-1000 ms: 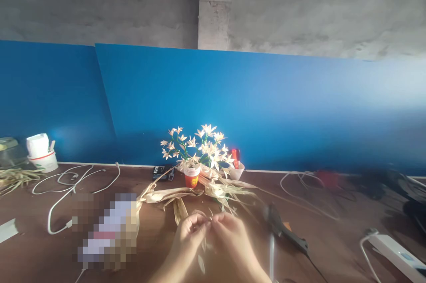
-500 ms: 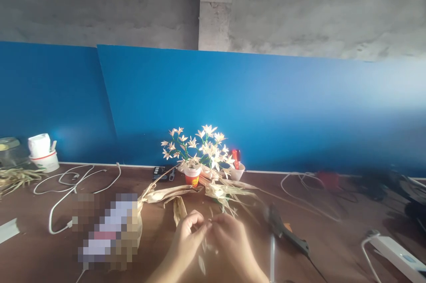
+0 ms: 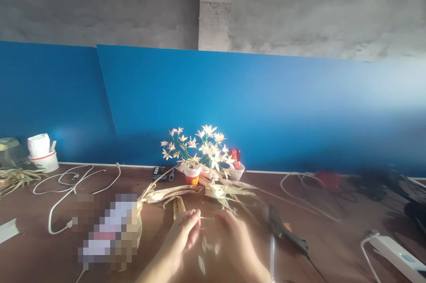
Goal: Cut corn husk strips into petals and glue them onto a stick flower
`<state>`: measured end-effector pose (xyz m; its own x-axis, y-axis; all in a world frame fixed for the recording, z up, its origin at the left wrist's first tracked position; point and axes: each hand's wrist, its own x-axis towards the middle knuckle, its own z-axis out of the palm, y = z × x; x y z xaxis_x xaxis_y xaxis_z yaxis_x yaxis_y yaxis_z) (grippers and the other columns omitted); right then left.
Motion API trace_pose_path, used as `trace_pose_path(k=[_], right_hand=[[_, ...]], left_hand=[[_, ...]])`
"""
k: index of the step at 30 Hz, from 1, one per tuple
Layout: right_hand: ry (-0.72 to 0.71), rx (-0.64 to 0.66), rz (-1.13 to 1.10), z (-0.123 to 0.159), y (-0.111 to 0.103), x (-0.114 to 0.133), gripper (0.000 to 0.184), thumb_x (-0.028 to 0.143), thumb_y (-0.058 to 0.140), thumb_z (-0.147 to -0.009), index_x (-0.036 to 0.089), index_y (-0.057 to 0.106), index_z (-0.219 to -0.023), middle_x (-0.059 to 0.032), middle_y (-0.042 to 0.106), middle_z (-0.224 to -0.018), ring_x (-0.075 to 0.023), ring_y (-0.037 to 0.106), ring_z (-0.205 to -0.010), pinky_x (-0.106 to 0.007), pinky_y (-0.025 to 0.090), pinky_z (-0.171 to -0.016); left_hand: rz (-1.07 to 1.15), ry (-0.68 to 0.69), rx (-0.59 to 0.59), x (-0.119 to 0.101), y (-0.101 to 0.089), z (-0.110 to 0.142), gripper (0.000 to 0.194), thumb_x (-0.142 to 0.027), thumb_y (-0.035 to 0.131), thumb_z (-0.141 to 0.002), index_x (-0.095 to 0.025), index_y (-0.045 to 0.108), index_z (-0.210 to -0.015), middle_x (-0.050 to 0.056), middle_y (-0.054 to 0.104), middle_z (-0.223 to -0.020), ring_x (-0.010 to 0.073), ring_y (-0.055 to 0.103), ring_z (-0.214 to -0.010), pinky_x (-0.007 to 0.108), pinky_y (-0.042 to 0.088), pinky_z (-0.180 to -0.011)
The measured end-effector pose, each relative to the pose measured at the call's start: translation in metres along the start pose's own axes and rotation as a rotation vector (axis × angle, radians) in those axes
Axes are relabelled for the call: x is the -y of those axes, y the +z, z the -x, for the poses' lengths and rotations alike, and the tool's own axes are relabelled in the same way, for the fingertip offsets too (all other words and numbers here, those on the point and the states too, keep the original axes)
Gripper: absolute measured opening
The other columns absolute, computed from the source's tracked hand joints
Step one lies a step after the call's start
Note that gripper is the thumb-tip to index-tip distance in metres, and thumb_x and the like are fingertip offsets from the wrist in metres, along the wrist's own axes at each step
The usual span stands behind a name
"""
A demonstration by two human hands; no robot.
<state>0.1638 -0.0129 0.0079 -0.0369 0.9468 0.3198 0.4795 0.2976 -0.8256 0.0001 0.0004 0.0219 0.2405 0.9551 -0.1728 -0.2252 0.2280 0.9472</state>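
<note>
My left hand (image 3: 184, 231) and my right hand (image 3: 234, 235) hover close together over the brown table (image 3: 336, 247) near its front edge. Both pinch a thin pale strip of dried husk (image 3: 207, 218) stretched between the fingertips. Small pale husk petals (image 3: 202, 264) lie on the table under and between the hands. Just beyond the hands lie long dried corn husks (image 3: 169, 194). Behind them a red paper cup (image 3: 192, 176) holds a bunch of cream husk flowers (image 3: 199, 145).
A black glue gun (image 3: 282, 227) lies right of my right hand, with a white power strip (image 3: 396, 252) further right. White cables (image 3: 71, 183) loop at the left. A white cup (image 3: 237, 171) holds a red tool. A blue panel (image 3: 266, 110) backs the table.
My hands have drawn slightly apart, pulling the thin husk strip out between them. The view has barely shifted.
</note>
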Motion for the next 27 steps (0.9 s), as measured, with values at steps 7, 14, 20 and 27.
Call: trace_pose_path(k=[7,14,20,27], right_hand=[[-0.058,0.004,0.037,-0.001,-0.006,-0.001,0.026,0.02,0.046,-0.084,0.017,0.069,-0.097,-0.0028,0.068,-0.069,-0.0172,0.062,-0.065,-0.023,0.045,-0.057],[-0.013,-0.041,0.069,-0.003,-0.008,0.007,0.024,0.024,0.049,-0.084,0.017,0.072,-0.083,-0.0048,0.071,-0.071,-0.0176,0.062,-0.064,-0.024,0.045,-0.059],[-0.013,-0.021,0.106,-0.003,-0.008,0.007,0.021,0.023,0.05,-0.082,0.017,0.071,-0.082,-0.0042,0.071,-0.07,-0.0166,0.06,-0.06,-0.024,0.043,-0.055],[-0.034,0.053,0.12,-0.001,-0.007,0.011,0.021,0.019,0.053,-0.081,0.019,0.073,-0.087,-0.005,0.072,-0.077,-0.0185,0.063,-0.068,-0.026,0.046,-0.063]], left_hand=[[0.109,-0.03,0.01,-0.003,-0.002,0.001,0.044,-0.059,0.065,-0.067,-0.021,0.046,-0.059,-0.012,0.031,-0.033,0.0031,0.017,-0.032,0.019,0.01,-0.037],[0.01,0.052,-0.061,-0.001,-0.008,-0.003,0.041,-0.054,0.058,-0.074,-0.021,0.042,-0.054,-0.011,0.029,-0.036,0.0051,0.017,-0.034,0.019,0.013,-0.038],[-0.814,0.78,-0.29,-0.002,-0.014,0.0,0.032,-0.025,0.059,-0.079,-0.025,0.064,-0.11,0.009,0.062,-0.116,0.0272,0.055,-0.106,0.04,0.043,-0.089],[-1.19,0.952,-0.146,0.006,-0.003,0.003,0.027,-0.009,0.05,-0.083,-0.024,0.07,-0.094,0.007,0.07,-0.093,0.0263,0.058,-0.09,0.042,0.042,-0.081]])
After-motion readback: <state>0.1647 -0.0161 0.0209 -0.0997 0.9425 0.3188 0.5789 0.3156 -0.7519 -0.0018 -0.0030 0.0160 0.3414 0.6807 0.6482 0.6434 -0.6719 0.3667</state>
